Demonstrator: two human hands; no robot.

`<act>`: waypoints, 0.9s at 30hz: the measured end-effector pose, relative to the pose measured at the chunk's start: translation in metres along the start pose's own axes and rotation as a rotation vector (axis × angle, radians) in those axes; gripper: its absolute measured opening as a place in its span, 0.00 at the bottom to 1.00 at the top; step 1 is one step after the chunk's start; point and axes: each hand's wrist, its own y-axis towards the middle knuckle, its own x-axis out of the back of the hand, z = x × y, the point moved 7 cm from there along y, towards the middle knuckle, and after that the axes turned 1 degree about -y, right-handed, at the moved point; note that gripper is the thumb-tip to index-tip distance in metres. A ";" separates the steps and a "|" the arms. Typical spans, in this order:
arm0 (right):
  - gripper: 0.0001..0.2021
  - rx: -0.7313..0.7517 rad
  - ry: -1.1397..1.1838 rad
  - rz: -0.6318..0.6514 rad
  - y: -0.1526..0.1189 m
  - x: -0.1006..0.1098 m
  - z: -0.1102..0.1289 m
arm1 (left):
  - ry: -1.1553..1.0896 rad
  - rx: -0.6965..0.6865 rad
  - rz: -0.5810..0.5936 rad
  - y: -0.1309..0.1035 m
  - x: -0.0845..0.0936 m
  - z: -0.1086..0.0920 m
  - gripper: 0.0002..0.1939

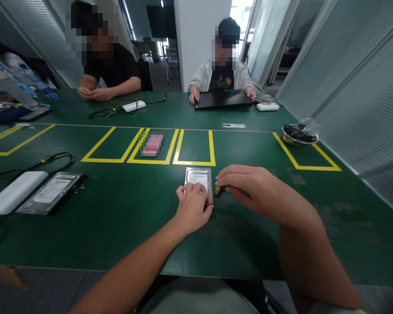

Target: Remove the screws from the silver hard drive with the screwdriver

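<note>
A small silver hard drive [199,175] with a white label lies flat on the green table in front of me. My left hand [194,207] grips it by the near end, fingers curled over its top and right edge. Just to the right, my right hand [249,185] pinches a short black-and-yellow piece [218,191] beside the drive's right edge. Its exact kind is unclear, as my fingers cover part of it. Whether it touches the drive, I cannot tell.
At left lie a larger hard drive [50,192], a white power adapter [15,192] and a black cable [63,156]. Yellow tape [194,163] marks boxes, one holding a blurred pink item [153,145]. A metal bowl [299,136] stands right. Across sit two people, one holding a black panel [224,99].
</note>
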 end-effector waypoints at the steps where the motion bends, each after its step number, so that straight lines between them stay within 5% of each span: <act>1: 0.12 0.011 -0.001 -0.004 0.000 0.000 0.001 | 0.003 0.001 -0.001 0.000 0.000 0.000 0.03; 27: 0.12 -0.029 -0.027 0.027 0.001 -0.002 -0.001 | 0.023 -0.024 -0.018 0.001 -0.001 0.000 0.05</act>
